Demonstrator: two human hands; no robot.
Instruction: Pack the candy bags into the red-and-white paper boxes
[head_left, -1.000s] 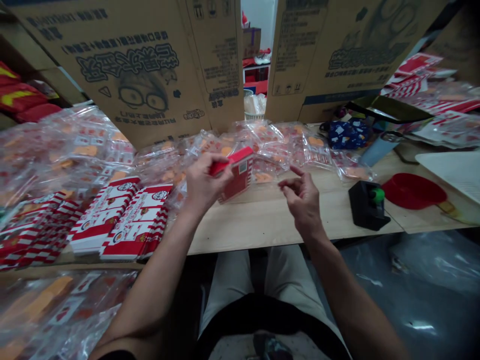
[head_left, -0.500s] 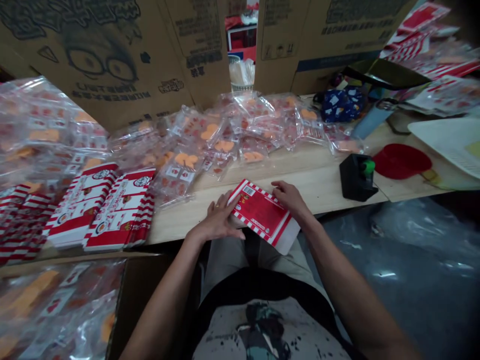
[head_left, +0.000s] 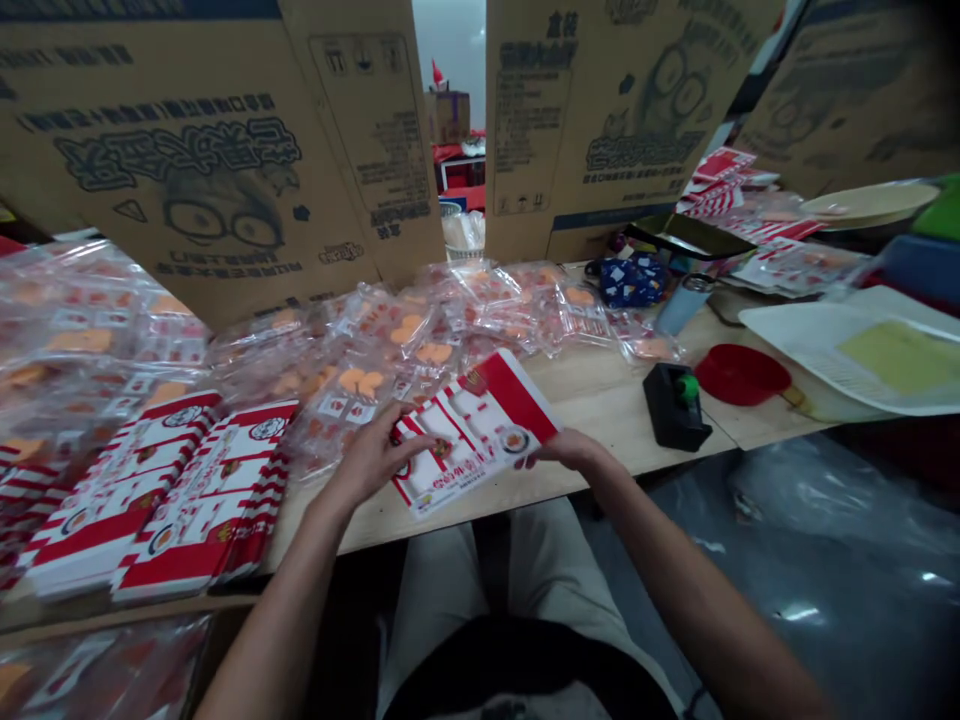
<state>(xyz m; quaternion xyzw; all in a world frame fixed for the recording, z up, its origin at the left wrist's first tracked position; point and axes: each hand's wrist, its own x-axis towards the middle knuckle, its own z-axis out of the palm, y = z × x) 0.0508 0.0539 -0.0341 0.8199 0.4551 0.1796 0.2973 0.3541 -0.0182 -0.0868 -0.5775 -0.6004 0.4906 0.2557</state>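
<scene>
A red-and-white printed carton (head_left: 476,430) is held tilted over the front of the table, its side with white panels and lettering facing up. My left hand (head_left: 375,455) grips its left end, thumb on top of the print and the other fingers partly hidden. At the carton's right end, my right hand (head_left: 566,450) is closed around the corner, with fingertips underneath. To the left lie stacks of similar flat cartons (head_left: 214,490). Behind the carton, clear plastic packets (head_left: 360,380) with orange pieces inside are heaped along the table.
A black tape dispenser (head_left: 675,410) stands right of my hands, near a red round dish (head_left: 742,374) and a white tray (head_left: 825,340). A blue-grey bottle (head_left: 684,303) lies behind. Tall cardboard boxes (head_left: 247,130) wall off the back. Below left is an open box of packets (head_left: 97,660).
The carton has been lifted and turned over, from its red panel to its white-panelled side. My right hand has moved to its right end. The view has tilted up, showing more background.
</scene>
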